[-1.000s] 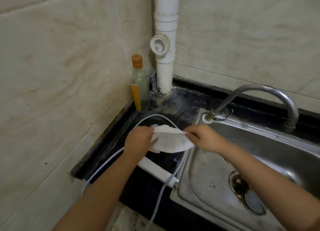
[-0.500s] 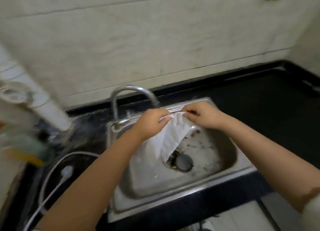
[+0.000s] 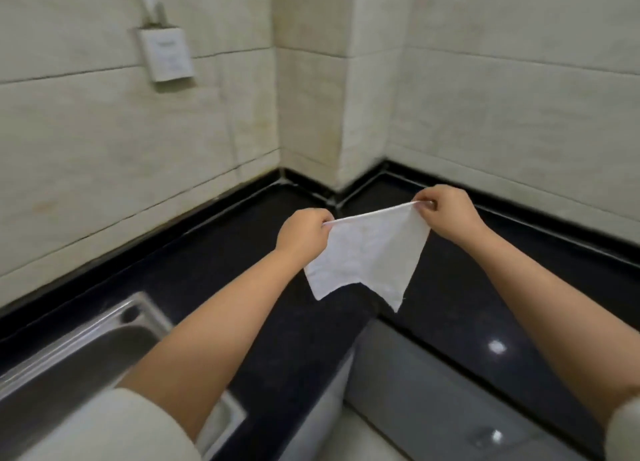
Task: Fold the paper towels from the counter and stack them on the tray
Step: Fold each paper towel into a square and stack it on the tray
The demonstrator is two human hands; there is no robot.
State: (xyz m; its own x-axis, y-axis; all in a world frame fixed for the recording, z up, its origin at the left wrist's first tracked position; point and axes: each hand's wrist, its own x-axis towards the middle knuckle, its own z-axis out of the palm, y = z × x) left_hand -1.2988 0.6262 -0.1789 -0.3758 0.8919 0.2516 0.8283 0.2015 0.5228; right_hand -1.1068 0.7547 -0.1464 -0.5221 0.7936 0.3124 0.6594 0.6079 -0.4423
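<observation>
You have swung from the sink [image 3: 86, 343], now at the lower left, to the corner of the black counter [image 3: 214, 263], carrying the paper towel [image 3: 367, 256] with you; no tray is in view, so the stacking spot is probably further on. Tiled walls [image 3: 104, 142] meet behind, with a socket [image 3: 165, 53]. The towel hangs above the counter, stretched along its top edge, your left hand [image 3: 304, 232] and right hand [image 3: 446, 214] each pinching a corner.

Left hand [image 3: 304, 232] and right hand [image 3: 446, 214] pinch a white paper towel [image 3: 367, 256] taut by its top corners above a black counter [image 3: 214, 270].
</observation>
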